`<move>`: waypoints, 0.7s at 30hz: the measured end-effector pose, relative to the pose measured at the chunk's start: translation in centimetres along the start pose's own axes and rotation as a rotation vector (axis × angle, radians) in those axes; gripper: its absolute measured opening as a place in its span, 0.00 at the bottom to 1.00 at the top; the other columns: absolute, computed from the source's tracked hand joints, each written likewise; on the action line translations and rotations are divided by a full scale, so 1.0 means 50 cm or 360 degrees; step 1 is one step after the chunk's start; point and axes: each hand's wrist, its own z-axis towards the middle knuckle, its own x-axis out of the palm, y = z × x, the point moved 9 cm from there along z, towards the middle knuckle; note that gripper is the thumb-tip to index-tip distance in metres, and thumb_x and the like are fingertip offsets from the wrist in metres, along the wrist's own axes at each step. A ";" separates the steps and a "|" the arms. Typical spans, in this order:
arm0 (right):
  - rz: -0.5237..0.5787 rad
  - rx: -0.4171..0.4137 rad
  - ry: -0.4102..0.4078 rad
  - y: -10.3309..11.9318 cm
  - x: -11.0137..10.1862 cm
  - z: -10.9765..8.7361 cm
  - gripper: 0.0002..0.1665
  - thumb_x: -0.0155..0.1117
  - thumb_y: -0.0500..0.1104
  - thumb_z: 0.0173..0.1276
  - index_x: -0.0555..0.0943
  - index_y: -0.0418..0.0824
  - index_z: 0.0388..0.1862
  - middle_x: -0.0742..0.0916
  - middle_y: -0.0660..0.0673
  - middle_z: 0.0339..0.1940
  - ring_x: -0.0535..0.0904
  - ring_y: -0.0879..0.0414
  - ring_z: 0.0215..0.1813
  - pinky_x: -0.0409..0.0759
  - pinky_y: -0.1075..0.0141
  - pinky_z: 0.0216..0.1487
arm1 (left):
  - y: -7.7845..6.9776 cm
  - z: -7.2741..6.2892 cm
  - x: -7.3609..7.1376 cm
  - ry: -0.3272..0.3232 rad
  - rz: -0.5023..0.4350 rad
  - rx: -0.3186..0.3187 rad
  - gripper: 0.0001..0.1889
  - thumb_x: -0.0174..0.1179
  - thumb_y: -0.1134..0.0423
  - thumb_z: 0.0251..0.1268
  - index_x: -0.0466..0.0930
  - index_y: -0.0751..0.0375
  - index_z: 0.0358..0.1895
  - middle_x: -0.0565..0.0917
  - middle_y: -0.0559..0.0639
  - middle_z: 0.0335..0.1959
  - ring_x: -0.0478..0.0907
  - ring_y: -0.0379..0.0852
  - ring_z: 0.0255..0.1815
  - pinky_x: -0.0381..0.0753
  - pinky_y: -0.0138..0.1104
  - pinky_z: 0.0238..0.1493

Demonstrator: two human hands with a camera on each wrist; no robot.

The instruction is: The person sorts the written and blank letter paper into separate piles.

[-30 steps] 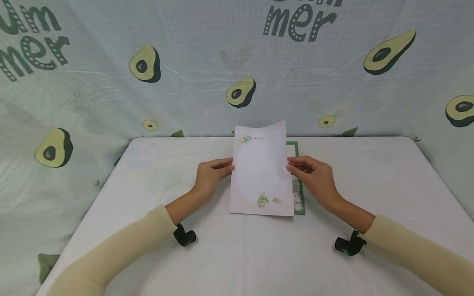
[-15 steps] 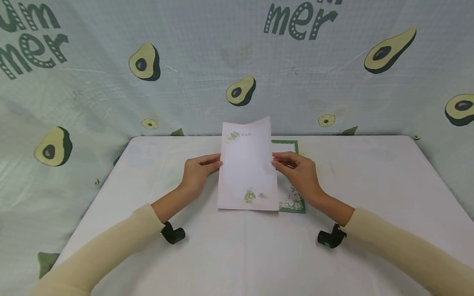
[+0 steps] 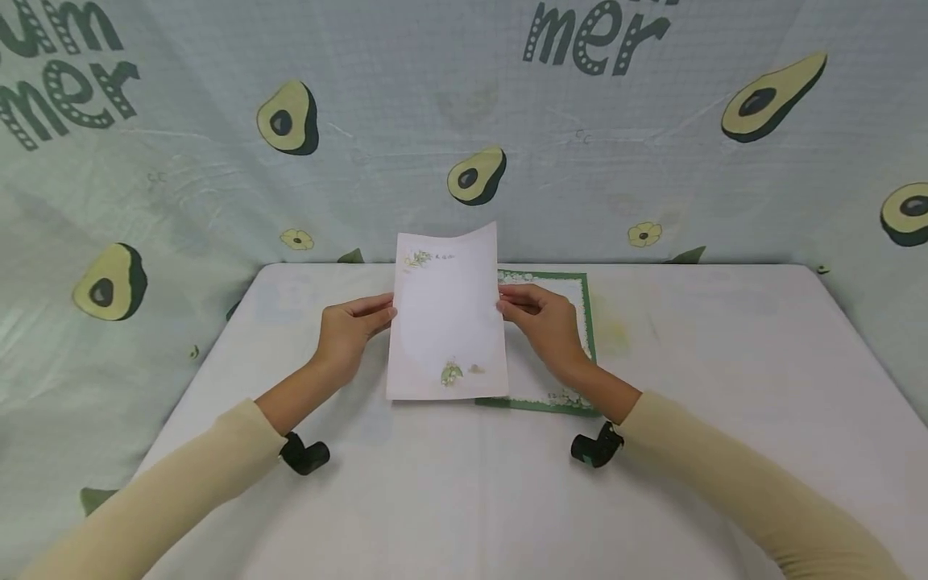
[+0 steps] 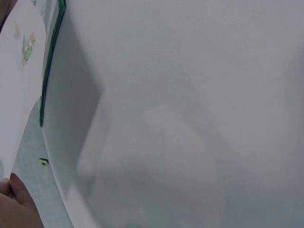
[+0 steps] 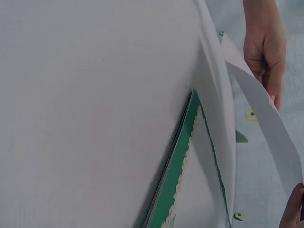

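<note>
One sheet (image 3: 448, 314) (floral) between grips (image 3: 346, 334) (image 3: 547, 326)

Green dotted lettering, "um" over "mer" (image 3: 72, 93), is being shown on the backdrop cloth (image 3: 377, 64), high up and to the left of the left grip (image 3: 348, 332). A second "mer" (image 3: 596, 39) is being displayed on the same cloth, well above and slightly right of the right grip (image 3: 544, 322); the line over it is being cut off by the view's upper edge. A small printed line (image 3: 445, 257) is being borne by the pale sheet (image 3: 445, 314), above and between both grips, too tiny to be read.
</note>
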 end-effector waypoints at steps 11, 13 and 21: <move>-0.0127 0.0086 0.0059 -0.011 0.093 0.009 0.15 0.72 0.37 0.68 0.87 0.39 0.54 0.91 0.45 0.45 0.87 0.55 0.47 0.85 0.73 0.43 | 0.005 -0.002 -0.065 -0.0045 0.0005 -0.0016 0.21 0.66 0.72 0.68 0.78 0.74 0.63 0.86 0.49 0.50 0.85 0.34 0.45 0.85 0.28 0.53; -0.0149 0.0083 0.0068 -0.008 0.107 0.012 0.15 0.72 0.36 0.68 0.87 0.38 0.54 0.91 0.45 0.44 0.87 0.55 0.47 0.86 0.71 0.43 | 0.005 -0.002 -0.075 -0.0071 0.0018 -0.0017 0.21 0.66 0.72 0.68 0.79 0.74 0.62 0.86 0.47 0.49 0.85 0.34 0.45 0.85 0.28 0.53; -0.0186 0.0169 0.0100 -0.022 0.153 0.027 0.16 0.72 0.33 0.66 0.87 0.37 0.53 0.91 0.43 0.43 0.88 0.53 0.44 0.88 0.69 0.44 | 0.025 0.006 -0.107 -0.0073 0.0140 -0.0075 0.21 0.65 0.70 0.70 0.78 0.71 0.64 0.83 0.52 0.56 0.83 0.34 0.48 0.84 0.27 0.54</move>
